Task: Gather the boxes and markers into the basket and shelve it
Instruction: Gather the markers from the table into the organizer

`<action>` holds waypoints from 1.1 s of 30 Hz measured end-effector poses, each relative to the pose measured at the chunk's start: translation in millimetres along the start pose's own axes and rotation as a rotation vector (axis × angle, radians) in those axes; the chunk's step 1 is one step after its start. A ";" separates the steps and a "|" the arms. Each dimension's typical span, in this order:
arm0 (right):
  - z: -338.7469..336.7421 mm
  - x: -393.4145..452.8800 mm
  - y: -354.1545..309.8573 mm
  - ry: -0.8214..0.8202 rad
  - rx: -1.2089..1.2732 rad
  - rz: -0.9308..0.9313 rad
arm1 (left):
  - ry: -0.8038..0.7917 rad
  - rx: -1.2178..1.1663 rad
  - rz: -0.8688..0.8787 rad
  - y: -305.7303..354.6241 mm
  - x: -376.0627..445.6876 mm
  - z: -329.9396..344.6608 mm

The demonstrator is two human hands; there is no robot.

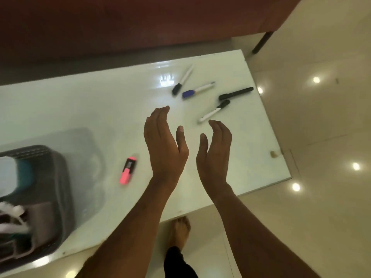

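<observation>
A dark grey basket (60, 177) stands at the left of the white table (80, 101), with boxes (12, 173) inside it, blurred. A pink highlighter (128, 170) lies just right of the basket. Several markers lie at the far right: a white one with a black cap (183, 80), a blue-capped one (198, 90), an all-black one (236, 93) and another black-capped white one (214, 110). My left hand (163, 143) and my right hand (215, 149) hover side by side above the table, palms facing each other, fingers apart, holding nothing. The nearest marker lies just beyond my right fingertips.
A dark red sofa or bench (120, 23) runs along the table's far side, with a black leg (262, 42) at the right. Glossy beige floor tiles (321, 137) surround the table. A bare foot (180, 229) stands by the near edge.
</observation>
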State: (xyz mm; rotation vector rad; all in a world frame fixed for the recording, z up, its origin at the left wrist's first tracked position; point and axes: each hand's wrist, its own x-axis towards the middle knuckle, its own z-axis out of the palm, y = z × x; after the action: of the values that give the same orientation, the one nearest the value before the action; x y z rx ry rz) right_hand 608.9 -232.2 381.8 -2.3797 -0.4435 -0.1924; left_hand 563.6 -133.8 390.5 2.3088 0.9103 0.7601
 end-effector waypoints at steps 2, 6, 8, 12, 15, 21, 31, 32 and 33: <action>-0.5 18.6 19.8 0.005 -0.022 0.001 | -0.034 0.001 0.011 9.9 8.0 24.8; 4.7 52.6 55.2 -0.006 -0.080 -0.012 | -0.105 0.027 0.038 21.1 29.1 73.8; 10.1 68.5 70.3 -0.038 -0.116 -0.006 | -0.140 0.050 0.055 22.6 41.6 94.8; 27.6 93.0 89.8 -0.146 -0.211 -0.123 | -0.186 0.131 0.086 15.2 71.1 127.3; 42.5 104.7 96.7 -0.247 -0.250 -0.212 | -0.220 0.231 0.190 4.1 93.4 146.4; 53.9 108.5 103.2 -0.256 -0.383 -0.316 | -0.374 0.431 0.301 -9.0 111.3 163.2; 45.3 161.3 102.8 -0.088 -0.508 -0.196 | -0.177 0.488 0.079 -5.6 145.4 151.3; 46.9 168.5 104.3 -0.116 -0.569 -0.180 | -0.180 0.525 0.066 -10.1 151.3 152.8; 48.3 174.0 106.6 -0.152 -0.621 -0.173 | -0.198 0.560 0.055 -14.9 156.5 154.0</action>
State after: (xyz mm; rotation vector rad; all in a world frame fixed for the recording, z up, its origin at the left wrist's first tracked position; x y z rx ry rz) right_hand 810.7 -228.7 324.7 -2.9755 -0.7495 -0.2575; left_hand 755.6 -51.9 320.8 2.8373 1.0709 0.3057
